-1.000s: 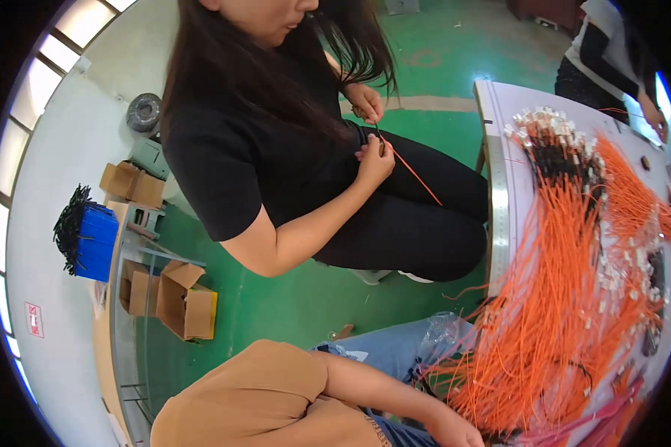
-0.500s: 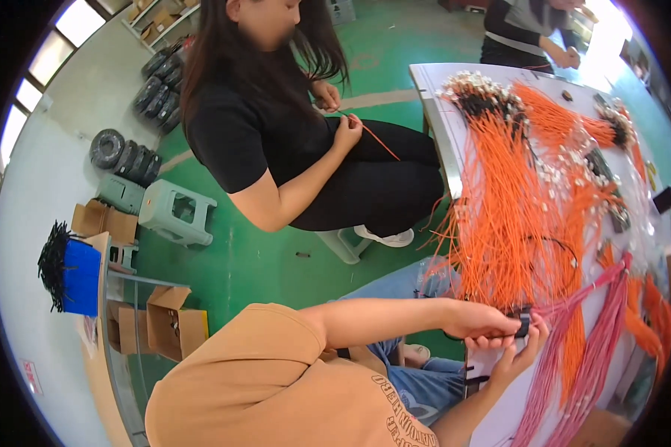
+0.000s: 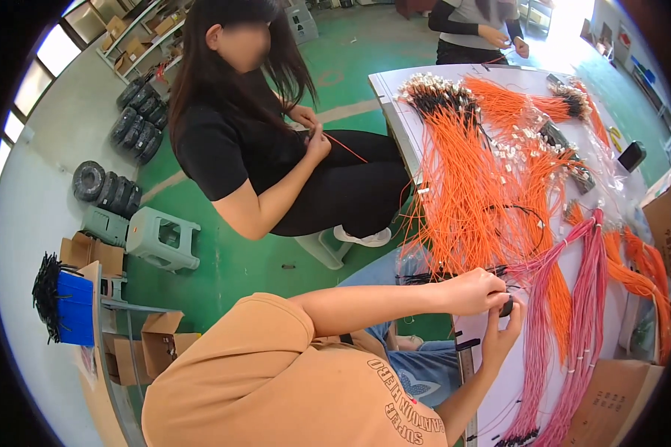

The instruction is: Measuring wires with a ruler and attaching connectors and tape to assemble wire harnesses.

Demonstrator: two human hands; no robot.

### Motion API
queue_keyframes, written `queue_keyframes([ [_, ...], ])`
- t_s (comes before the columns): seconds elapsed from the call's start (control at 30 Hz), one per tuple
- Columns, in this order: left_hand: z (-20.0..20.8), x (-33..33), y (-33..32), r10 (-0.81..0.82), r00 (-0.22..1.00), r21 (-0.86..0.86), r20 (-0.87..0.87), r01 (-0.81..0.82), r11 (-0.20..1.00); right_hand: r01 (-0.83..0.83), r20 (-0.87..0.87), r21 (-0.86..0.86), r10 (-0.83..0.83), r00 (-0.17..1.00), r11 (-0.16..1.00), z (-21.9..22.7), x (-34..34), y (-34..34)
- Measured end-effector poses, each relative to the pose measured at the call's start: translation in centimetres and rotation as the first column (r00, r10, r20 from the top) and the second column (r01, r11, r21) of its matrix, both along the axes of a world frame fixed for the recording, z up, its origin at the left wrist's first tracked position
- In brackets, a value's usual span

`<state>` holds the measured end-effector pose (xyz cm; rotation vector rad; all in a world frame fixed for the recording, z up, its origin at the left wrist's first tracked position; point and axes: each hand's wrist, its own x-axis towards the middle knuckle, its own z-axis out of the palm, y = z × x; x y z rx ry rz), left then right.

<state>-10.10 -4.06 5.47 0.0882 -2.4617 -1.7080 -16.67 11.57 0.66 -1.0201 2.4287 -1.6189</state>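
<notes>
My left hand [image 3: 473, 291] is closed, its fingertips pinched at the top of a small black round piece [image 3: 506, 306]. From below, my right hand [image 3: 502, 332] grips the same piece between thumb and fingers. Its exact kind is too small to make out. Both hands meet over the near edge of the white table [image 3: 487, 387]. Beside them, a bundle of pink wires [image 3: 540, 335] fans down the table, tied at its upper end. Just beyond my left hand lies a large heap of orange wires [image 3: 462, 186] with white connectors and black ends.
A seated co-worker in black [image 3: 224, 149] handles an orange wire at the table's left side; another person [image 3: 477, 30] stands at the far end. Cardboard boxes [image 3: 611, 398] flank the table at lower right. Stools [image 3: 164, 238] and stacked black coils [image 3: 89, 181] stand on the left.
The view has shifted, so the table appears farther left. My hands have changed their grip around the black piece, with the left hand now more above it.
</notes>
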Motion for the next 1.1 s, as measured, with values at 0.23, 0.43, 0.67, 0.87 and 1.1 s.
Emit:
queue_keyframes([
  [0.23, -1.7, 0.4, 1.6, 0.138, 0.98, -0.262, -0.145, -0.173, 0.949, 0.23, 0.15, 0.105, -0.244, 0.958, 0.968, 2.2, -1.4, -0.3],
  [0.43, -2.9, 0.1, 3.9, 0.171, 0.961, -0.125, -0.217, -0.201, 0.972, 0.245, -0.129, -0.015, -0.245, 0.961, 0.969, 3.5, -3.8, -4.8],
  [0.67, -2.3, 0.0, 3.6, 0.143, 0.99, 0.184, -0.008, -0.139, 0.973, 0.232, 0.374, -0.128, -0.17, 0.912, 0.964, -2.1, -0.7, 1.0],
  [0.87, -2.3, -0.3, 2.8, 0.087, 0.988, 0.312, 0.129, -0.124, 0.942, 0.136, 0.216, -0.227, -0.086, 0.973, 0.964, -2.8, 0.0, -1.2],
  [1.1, -2.6, 0.2, 2.0, 0.182, 0.975, -0.369, -0.126, -0.216, 0.904, 0.163, 0.096, 0.112, -0.174, 0.98, 0.98, 1.4, -1.2, 0.8],
])
